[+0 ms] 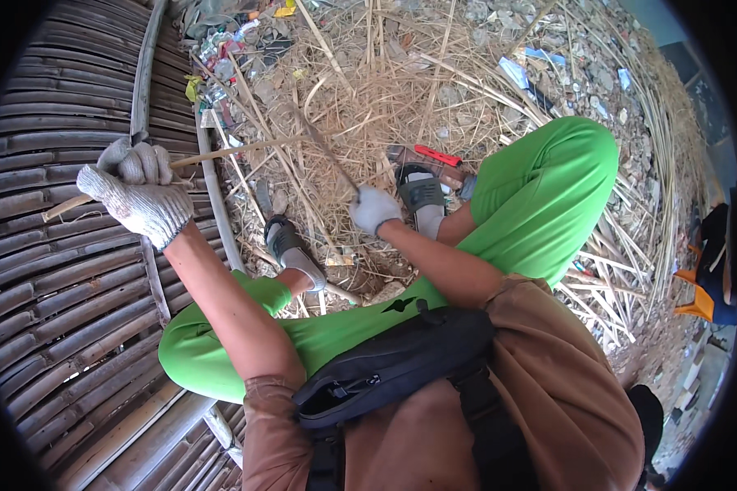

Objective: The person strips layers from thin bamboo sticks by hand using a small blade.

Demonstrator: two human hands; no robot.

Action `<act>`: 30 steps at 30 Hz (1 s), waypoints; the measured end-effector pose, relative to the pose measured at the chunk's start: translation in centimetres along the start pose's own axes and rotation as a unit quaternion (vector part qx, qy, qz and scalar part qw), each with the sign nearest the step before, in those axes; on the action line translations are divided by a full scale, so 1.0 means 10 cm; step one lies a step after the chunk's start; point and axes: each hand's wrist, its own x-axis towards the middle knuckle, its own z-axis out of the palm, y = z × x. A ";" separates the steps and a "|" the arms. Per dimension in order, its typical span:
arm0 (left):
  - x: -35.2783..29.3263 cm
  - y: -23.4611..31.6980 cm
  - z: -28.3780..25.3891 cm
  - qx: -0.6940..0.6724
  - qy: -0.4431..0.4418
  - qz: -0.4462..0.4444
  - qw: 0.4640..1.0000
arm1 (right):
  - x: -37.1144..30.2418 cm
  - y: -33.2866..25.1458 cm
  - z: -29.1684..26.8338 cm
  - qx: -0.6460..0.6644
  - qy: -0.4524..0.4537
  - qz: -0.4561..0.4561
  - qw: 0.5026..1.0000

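My left hand [143,192], in a white knit glove, is closed round a thin bamboo strip [237,149] on the left. One end of the strip sticks out past my wrist; the rest runs right over the littered ground. In the middle, my right hand [374,209], also gloved, grips a knife [327,154] with a long, narrow, brownish blade angled up and left. Its handle is hidden in my fist. The blade's far part is close to the strip; whether they touch I cannot tell.
A bamboo slat panel [65,270] stretches along the left. Straw-like shavings [385,90] and loose bamboo strips [606,262] cover the ground. By my sandalled foot [423,196] lie a clear plastic bottle [449,174] and a red object [438,155]. An orange chair [696,296] stands far right.
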 end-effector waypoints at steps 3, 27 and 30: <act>0.00 -0.08 0.04 -0.008 -0.011 0.002 1.000 | 0.28 0.33 -0.03 -0.191 -0.098 -0.050 0.976; -0.08 0.00 0.12 0.043 0.141 0.029 0.989 | -0.38 -1.37 -0.46 0.158 0.042 -0.158 0.974; -0.15 0.02 0.09 0.045 0.122 0.038 0.991 | -0.42 -1.36 -0.62 0.066 0.032 -0.148 0.986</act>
